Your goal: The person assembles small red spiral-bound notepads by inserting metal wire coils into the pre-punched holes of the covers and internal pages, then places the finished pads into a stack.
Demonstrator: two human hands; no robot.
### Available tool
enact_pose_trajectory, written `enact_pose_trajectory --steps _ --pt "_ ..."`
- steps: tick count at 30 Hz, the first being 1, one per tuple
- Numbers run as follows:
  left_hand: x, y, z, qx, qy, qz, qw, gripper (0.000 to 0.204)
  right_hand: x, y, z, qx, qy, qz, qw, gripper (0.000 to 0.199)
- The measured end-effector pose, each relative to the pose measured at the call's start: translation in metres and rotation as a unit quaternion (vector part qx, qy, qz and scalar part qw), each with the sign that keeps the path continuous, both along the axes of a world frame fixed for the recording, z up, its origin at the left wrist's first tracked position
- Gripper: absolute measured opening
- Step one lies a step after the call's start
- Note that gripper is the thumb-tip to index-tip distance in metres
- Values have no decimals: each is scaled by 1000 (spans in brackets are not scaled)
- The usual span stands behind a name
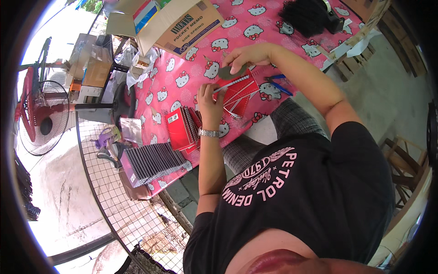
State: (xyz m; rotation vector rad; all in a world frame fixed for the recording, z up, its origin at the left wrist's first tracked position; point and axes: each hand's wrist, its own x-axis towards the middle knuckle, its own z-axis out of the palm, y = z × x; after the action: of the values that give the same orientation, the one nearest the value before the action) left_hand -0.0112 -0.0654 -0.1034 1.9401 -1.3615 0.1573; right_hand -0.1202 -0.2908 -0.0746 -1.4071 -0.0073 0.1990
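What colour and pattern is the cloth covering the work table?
Pink tablecloth printed with repeated white cartoon cat faces, clearest in the head view.

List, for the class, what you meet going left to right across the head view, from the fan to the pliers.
Red standing fan → box of black spiral bindings → stack of red notebooks → left hand → right hand → blue-handled pliers.

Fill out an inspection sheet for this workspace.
Surface: table under a pink cartoon-cat cloth.
Job's things: red spiral notebook under both hands; stack of red notebooks beside it.
Clutter: cardboard box, box of black spiral bindings, blue-handled pliers, black bundle.
Grippers: left hand pinches a white strip at the notebook; right hand holds a dark flat piece.
Cables: nothing seen.
Surroundings: standing fan, wire mesh panel.
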Motion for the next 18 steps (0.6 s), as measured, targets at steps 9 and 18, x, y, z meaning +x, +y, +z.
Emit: enact_pose_trajectory --steps 9,18 --pt "-3 2 3 12 -94 2 995 18 -7 0 -15 191 -6 -14 982 46" --pt "-2 -3 15 39 -66 19 997 24 -10 0 -34 68 20 -101 992 62"
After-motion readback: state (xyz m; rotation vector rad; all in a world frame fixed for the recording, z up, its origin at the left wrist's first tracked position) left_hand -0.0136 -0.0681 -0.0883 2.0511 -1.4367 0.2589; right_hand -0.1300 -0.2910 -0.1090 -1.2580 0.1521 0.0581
